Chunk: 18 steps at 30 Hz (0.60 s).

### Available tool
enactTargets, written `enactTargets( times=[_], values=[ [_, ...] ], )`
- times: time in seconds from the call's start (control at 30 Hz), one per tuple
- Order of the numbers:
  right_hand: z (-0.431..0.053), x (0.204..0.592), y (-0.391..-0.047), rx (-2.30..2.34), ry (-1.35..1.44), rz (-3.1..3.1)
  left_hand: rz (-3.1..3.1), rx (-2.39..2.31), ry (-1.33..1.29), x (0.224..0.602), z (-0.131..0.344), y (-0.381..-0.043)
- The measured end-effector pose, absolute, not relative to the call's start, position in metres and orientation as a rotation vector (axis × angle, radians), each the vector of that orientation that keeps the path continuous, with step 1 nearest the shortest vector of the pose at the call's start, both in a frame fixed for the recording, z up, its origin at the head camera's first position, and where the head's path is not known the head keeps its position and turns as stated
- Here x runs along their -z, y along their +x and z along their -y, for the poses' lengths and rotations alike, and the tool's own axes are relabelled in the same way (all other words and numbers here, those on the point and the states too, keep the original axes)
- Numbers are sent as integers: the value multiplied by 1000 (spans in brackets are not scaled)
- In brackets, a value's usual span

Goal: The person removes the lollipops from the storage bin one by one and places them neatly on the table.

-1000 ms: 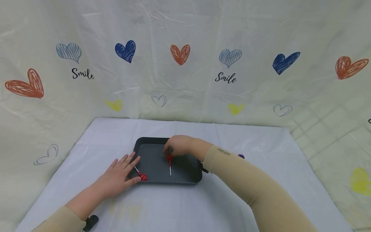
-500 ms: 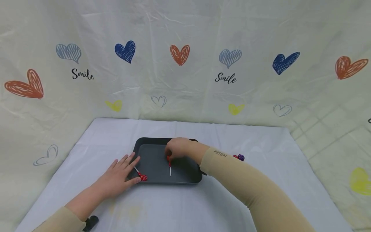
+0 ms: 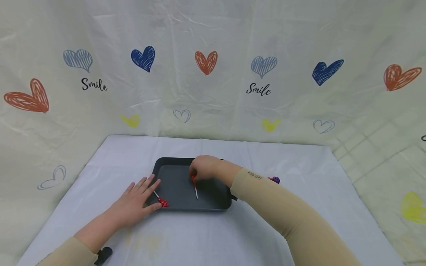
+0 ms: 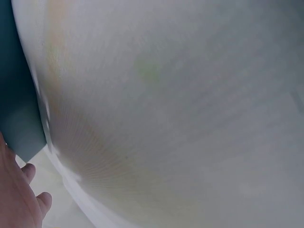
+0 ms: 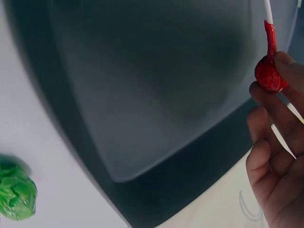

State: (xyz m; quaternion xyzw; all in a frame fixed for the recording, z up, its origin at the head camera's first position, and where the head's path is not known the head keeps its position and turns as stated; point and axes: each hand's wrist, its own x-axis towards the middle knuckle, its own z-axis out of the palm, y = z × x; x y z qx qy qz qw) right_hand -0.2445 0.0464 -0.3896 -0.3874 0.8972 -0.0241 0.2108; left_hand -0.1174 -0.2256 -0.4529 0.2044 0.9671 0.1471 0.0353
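My right hand (image 3: 206, 168) reaches over the dark grey tray (image 3: 176, 188) and pinches a red-wrapped lollipop (image 5: 270, 73) by its head, between thumb and fingertips. The white stick points toward the tray's near side in the head view. Another red lollipop (image 3: 163, 202) lies in the tray's near left corner, its stick slanting up and left. Beside that lollipop, my left hand (image 3: 133, 203) rests at the tray's left edge with fingers spread; its fingertips overlap the rim. In the left wrist view, part of the left hand (image 4: 19, 194) shows beside the tray's side.
A white cloth (image 3: 186, 240) covers the table under the tray. Right of the tray, partly behind the right sleeve, sits a purple-wrapped candy (image 3: 276, 180) with red beside it. The right wrist view shows a green-wrapped candy (image 5: 16, 194) outside the tray. A heart-printed sheet (image 3: 226, 107) hangs behind.
The right hand has come down onto the lollipop's head and taken hold of it. Its stick has since tilted and shifted slightly. The left hand has stayed in place.
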Motion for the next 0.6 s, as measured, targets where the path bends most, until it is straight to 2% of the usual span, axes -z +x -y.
enactTargets(
  times=[0.4, 0.6],
  values=[
    [-68, 374, -251, 170, -1079, -2525, -2955, -440, 602, 454, 226, -118],
    [-93, 366, -251, 241, -987, -2568, -2945, -415, 586, 454, 225, -118]
  ],
)
